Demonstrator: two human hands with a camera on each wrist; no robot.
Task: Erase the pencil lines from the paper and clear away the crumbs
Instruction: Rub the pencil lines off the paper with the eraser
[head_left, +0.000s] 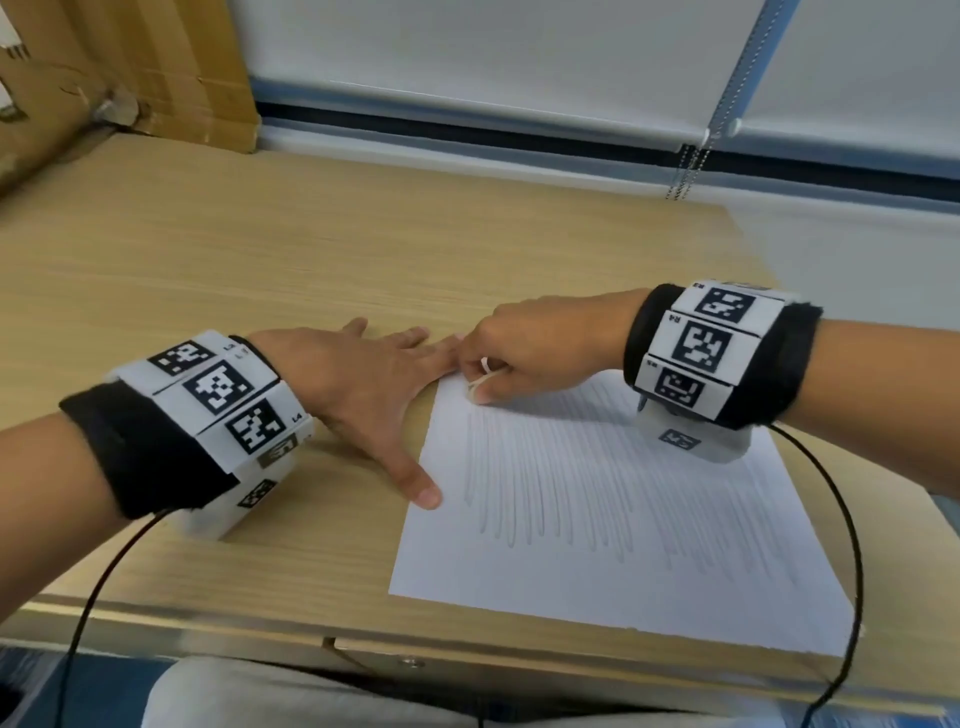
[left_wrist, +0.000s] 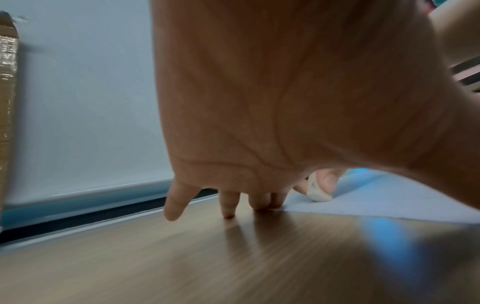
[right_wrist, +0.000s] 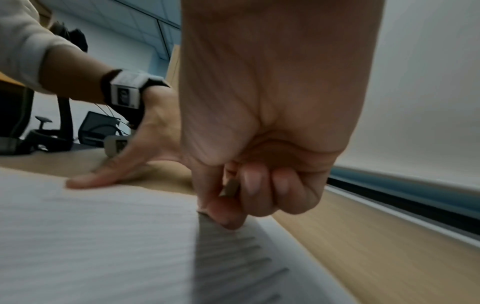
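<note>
A white sheet of paper (head_left: 623, 545) lies on the wooden desk (head_left: 234, 249), covered with several long grey pencil lines (head_left: 545, 483). My right hand (head_left: 524, 353) pinches a small off-white eraser (head_left: 475, 389) and presses it onto the sheet's far left corner. From the left wrist the eraser (left_wrist: 318, 192) shows between my fingertips on the paper (left_wrist: 389, 199). My left hand (head_left: 374, 384) lies flat and spread, its thumb (head_left: 423, 491) pressing the sheet's left edge and its fingers on the desk by the far corner. In the right wrist view that thumb (right_wrist: 88, 181) rests on the paper (right_wrist: 91, 236).
A cardboard box (head_left: 104, 67) stands at the desk's far left. A window blind (head_left: 519, 52) with a bead chain (head_left: 691, 166) hangs behind the desk. Cables (head_left: 852, 545) run from both wristbands over the near edge. An office chair (right_wrist: 96, 129) stands behind.
</note>
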